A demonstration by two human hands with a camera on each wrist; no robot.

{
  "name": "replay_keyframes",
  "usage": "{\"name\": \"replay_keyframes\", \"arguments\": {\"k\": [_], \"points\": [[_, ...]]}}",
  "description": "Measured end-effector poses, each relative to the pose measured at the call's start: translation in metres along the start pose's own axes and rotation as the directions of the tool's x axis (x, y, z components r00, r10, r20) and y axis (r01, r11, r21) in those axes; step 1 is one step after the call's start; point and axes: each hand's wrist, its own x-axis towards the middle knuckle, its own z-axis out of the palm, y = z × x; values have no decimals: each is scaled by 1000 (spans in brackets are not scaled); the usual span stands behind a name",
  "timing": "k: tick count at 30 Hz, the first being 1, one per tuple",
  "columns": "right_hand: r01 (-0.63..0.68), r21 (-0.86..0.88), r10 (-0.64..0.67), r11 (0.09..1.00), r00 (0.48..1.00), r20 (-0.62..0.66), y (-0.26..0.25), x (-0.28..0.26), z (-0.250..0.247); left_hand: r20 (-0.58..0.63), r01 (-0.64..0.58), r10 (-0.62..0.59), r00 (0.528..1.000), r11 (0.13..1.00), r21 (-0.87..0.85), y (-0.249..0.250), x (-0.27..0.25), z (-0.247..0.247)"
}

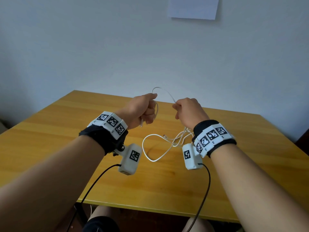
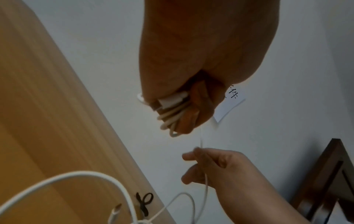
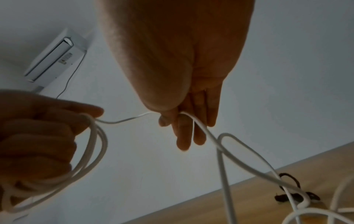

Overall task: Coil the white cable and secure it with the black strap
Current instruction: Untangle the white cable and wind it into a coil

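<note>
My left hand (image 1: 145, 109) is raised above the table, fingers curled round several loops of the white cable (image 2: 172, 116) and its plug end. From that fist the cable (image 1: 167, 93) arcs over to my right hand (image 1: 187, 111), which pinches it between thumb and fingers (image 3: 184, 130). The rest of the cable (image 1: 150, 148) hangs from the right hand and lies in loose loops on the table, its other connector (image 1: 164, 135) free. The black strap (image 3: 291, 181) lies on the table under those loops; in the left wrist view the strap (image 2: 144, 201) sits near the far edge.
The wooden table (image 1: 66, 148) stands against a pale wall. A sheet of paper (image 1: 194, 7) hangs on the wall. Black leads (image 1: 93, 183) run from my wrist cameras down past the table's near edge. Dark furniture (image 2: 325, 181) stands to the right.
</note>
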Motion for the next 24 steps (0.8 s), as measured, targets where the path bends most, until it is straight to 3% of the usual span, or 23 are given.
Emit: {"name": "replay_keyframes", "arguments": {"k": [6,9,15,19,24], "points": [[22,-39,-18,999,995,96,-15,0,6,188,-12,49,981,981,-192,4,-8,16],[23,-115,-3,993,986,167,-21,0,13,194,-54,113,974,958,-283,9,-11,22],[42,-40,-31,998,969,247,-25,-4,19,116,-155,237,965,863,-480,18,-8,27],[137,8,-134,991,957,257,-28,-10,18,-11,-307,329,944,868,-389,25,-6,28],[215,27,-215,976,946,242,-28,-14,20,-119,-452,441,890,886,-100,22,2,20]]}}
